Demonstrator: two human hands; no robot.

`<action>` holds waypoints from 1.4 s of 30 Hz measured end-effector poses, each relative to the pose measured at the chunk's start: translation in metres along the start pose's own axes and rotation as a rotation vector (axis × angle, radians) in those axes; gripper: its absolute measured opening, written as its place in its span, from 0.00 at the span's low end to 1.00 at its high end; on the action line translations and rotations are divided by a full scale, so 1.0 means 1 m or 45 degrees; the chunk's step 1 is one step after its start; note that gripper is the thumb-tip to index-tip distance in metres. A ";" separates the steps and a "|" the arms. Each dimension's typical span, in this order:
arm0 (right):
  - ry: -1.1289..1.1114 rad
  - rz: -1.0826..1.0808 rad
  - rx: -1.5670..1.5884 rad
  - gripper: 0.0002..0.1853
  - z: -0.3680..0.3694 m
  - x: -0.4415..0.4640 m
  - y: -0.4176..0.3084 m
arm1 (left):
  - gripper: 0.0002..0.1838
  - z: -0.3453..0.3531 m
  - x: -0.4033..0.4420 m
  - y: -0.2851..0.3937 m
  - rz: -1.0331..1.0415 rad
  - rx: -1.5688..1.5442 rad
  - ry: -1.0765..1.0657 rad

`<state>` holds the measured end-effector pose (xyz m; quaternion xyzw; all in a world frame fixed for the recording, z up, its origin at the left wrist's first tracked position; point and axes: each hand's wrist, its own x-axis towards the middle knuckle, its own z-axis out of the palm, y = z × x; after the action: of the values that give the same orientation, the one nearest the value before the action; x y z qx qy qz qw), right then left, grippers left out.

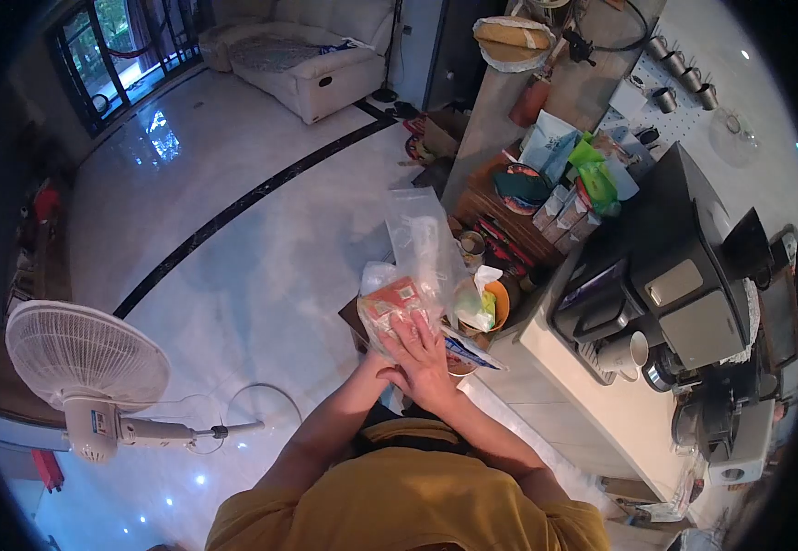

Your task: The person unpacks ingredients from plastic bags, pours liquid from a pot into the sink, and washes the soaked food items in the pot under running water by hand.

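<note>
A plastic-wrapped packet (387,301) with an orange-red label is held up in front of my body. My left hand (382,365) supports it from beneath, with most of its fingers hidden by the packet and my other hand. On top of the packet my right hand (420,361) lies with its fingers stretched out, pressing against the wrapping. A clear plastic bag (417,241) extends beyond the packet, away from me. I cannot tell whether the bag and the packet's wrapping are one piece.
An orange tub (498,306) with wrappers stands right of the packet. The counter (560,367) along the right carries a black coffee machine (642,275) and a white cup (621,354). A white fan (91,367) stands at left, its cable on the floor. A sofa (311,64) is farther back.
</note>
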<state>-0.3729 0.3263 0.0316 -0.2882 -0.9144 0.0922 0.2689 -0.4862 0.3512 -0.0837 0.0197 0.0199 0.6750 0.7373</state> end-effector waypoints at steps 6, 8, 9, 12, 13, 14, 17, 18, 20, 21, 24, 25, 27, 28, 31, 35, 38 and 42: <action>0.177 0.144 0.312 0.45 0.022 0.005 0.019 | 0.17 0.006 0.003 0.008 0.222 0.238 0.128; 0.300 0.491 0.753 0.43 0.037 0.008 0.025 | 0.19 -0.005 -0.002 0.005 0.231 0.429 0.157; 0.421 0.587 0.863 0.38 0.043 0.011 0.027 | 0.19 0.003 -0.007 0.002 0.286 0.588 0.247; 0.336 0.902 0.998 0.33 0.040 0.008 0.045 | 0.23 0.036 -0.009 0.002 0.361 0.751 0.272; 0.574 0.688 1.103 0.27 0.040 0.010 0.049 | 0.26 0.046 -0.007 0.003 0.388 0.749 0.208; 0.570 0.906 1.295 0.25 0.043 0.000 0.066 | 0.29 0.050 -0.005 0.003 0.415 0.745 0.148; 0.747 1.143 1.351 0.17 0.000 -0.034 0.109 | 0.27 0.024 -0.003 0.040 0.452 0.992 0.206; 0.925 1.140 1.448 0.15 -0.008 -0.042 0.119 | 0.25 0.024 -0.001 0.046 0.412 1.105 0.253; 1.153 1.151 1.484 0.12 -0.021 -0.073 0.141 | 0.22 0.021 0.002 0.050 0.464 1.100 0.269; 1.226 1.208 1.484 0.12 -0.026 -0.085 0.149 | 0.22 0.013 0.002 0.057 0.449 1.118 0.279; 1.264 1.232 1.518 0.14 -0.058 -0.103 0.135 | 0.24 -0.003 0.001 0.071 0.438 1.097 0.249; 1.263 1.232 1.518 0.14 -0.057 -0.112 0.138 | 0.25 -0.007 0.000 0.075 0.456 1.055 0.214; 1.358 1.228 1.501 0.14 -0.052 -0.127 0.140 | 0.26 -0.013 0.003 0.082 0.452 1.056 0.240; 1.357 1.229 1.500 0.14 -0.052 -0.130 0.140 | 0.27 -0.015 0.002 0.086 0.468 1.048 0.269; 1.382 1.295 1.524 0.15 -0.053 -0.137 0.137 | 0.26 -0.021 0.005 0.099 0.542 1.423 0.289; 1.419 1.256 1.487 0.13 -0.051 -0.141 0.142 | 0.24 -0.037 0.016 0.112 0.624 1.702 0.291; 1.420 1.262 1.473 0.11 -0.051 -0.136 0.139 | 0.31 -0.087 0.029 0.106 0.720 2.701 0.002; 1.389 1.286 1.514 0.10 -0.041 -0.127 0.136 | 0.36 -0.176 0.019 0.031 -0.062 3.362 -0.066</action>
<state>-0.1982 0.3646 -0.0340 -0.4686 -0.2336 0.5004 0.6896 -0.5254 0.3732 -0.2577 0.7315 0.6450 0.1341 0.1759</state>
